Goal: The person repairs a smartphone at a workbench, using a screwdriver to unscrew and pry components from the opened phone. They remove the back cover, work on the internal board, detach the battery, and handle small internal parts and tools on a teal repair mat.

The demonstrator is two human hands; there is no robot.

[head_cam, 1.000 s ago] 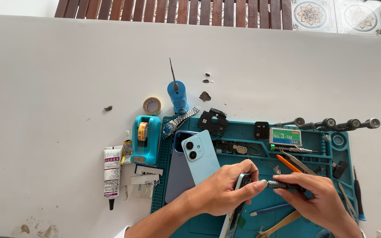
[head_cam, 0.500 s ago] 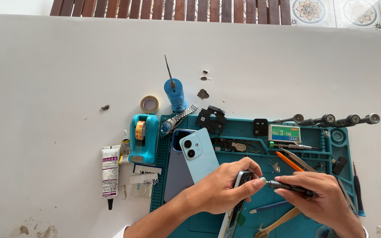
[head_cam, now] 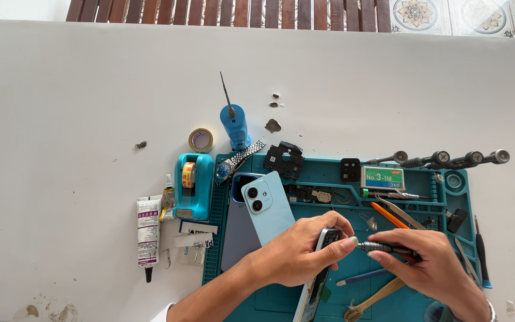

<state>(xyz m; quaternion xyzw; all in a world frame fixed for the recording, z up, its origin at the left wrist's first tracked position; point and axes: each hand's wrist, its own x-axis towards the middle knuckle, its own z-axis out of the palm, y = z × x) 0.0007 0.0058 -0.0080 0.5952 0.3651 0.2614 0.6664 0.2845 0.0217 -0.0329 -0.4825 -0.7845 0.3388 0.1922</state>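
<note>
Fingers of your left hand [head_cam: 296, 253] wrap the upper end of an opened phone [head_cam: 317, 274], held on edge over the teal work mat [head_cam: 424, 280]. Your right hand [head_cam: 433, 271] pinches a slim dark screwdriver [head_cam: 382, 247], its tip touching the phone's top. Just left of your left hand, a light blue back cover [head_cam: 267, 206] lies tilted across a grey phone [head_cam: 241, 235]. Further left, off the mat, stand a teal tape dispenser [head_cam: 194, 185] and a glue tube [head_cam: 148, 229].
</note>
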